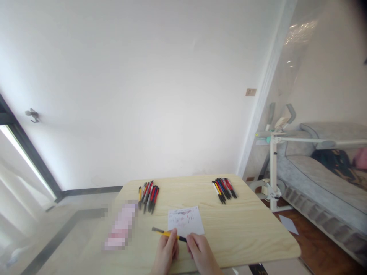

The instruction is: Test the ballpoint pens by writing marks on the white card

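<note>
I see left hand [168, 246] and right hand [197, 247] pinching one yellow pen [166, 233], bottom centre; scribbled paper [185, 219] just above, pen cluster [149, 196] left of centre, another cluster [224, 189] right, surface [246, 229] beneath

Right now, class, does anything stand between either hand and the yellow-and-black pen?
Nothing visible does. The left hand grips the yellow-and-black pen around its yellow barrel, and the right hand pinches its black end.

Pale table [246, 229], pens [224, 188], marked paper [197, 225]
</note>
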### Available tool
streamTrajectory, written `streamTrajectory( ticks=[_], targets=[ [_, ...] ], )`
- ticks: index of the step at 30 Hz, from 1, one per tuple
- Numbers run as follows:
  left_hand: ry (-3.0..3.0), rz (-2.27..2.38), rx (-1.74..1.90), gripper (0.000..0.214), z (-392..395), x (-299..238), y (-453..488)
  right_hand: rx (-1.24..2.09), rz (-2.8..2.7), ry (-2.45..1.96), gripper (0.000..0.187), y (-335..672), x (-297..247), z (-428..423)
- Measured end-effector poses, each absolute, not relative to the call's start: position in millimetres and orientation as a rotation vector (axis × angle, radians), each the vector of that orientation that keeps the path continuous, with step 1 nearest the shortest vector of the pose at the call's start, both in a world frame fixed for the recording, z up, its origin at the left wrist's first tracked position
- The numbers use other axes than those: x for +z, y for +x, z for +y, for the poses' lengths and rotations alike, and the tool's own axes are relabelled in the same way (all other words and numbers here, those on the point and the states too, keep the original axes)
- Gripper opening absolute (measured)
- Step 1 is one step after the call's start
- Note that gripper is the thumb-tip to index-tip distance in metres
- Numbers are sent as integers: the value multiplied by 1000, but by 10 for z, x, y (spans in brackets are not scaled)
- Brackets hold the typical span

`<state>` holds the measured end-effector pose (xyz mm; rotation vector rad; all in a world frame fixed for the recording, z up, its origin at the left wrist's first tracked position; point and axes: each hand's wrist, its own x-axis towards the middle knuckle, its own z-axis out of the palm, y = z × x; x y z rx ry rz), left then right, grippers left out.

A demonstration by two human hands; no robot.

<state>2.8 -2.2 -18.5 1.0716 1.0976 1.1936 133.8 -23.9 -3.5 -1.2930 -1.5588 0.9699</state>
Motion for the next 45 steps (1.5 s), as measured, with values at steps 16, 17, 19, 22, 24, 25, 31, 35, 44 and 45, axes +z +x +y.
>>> streamTrajectory(
  ticks=[16, 17, 19, 22, 24, 25, 31, 35, 44, 45],
  targets=[
    [1156, 1177, 1160, 52, -40, -114, 26, 942, -1570, -1313, 48, 1331, -10, -247],
    [1160, 1177, 1160, 53, -39, -115, 27, 942, -1569, -1317, 48, 1331, -9, -246],
    [1162, 1177, 1163, 54, -34, -123, 28, 938, -1563, -1326, 49, 1329, -9, -241],
    [1162, 1171, 1162, 54, -27, -140, 28, 931, -1566, -1333, 50, 1330, -16, -233],
    [1165, 1166, 1160, 53, -26, -144, 26, 924, -1579, -1331, 49, 1332, -25, -229],
    [1170, 1167, 1159, 53, -26, -144, 25, 924, -1585, -1327, 49, 1333, -31, -228],
    [1194, 1188, 1145, 56, -19, -150, 21, 913, -1613, -1309, 46, 1344, -56, -229],
    [1195, 1197, 1162, 56, -14, -163, 19, 887, -1634, -1314, 44, 1355, -51, -230],
    [1184, 1236, 1155, 58, -20, -130, 27, 890, -1624, -1318, 41, 1363, -3, -242],
    [1180, 1238, 1157, 58, -20, -133, 27, 889, -1621, -1321, 41, 1365, 3, -243]
  ],
)
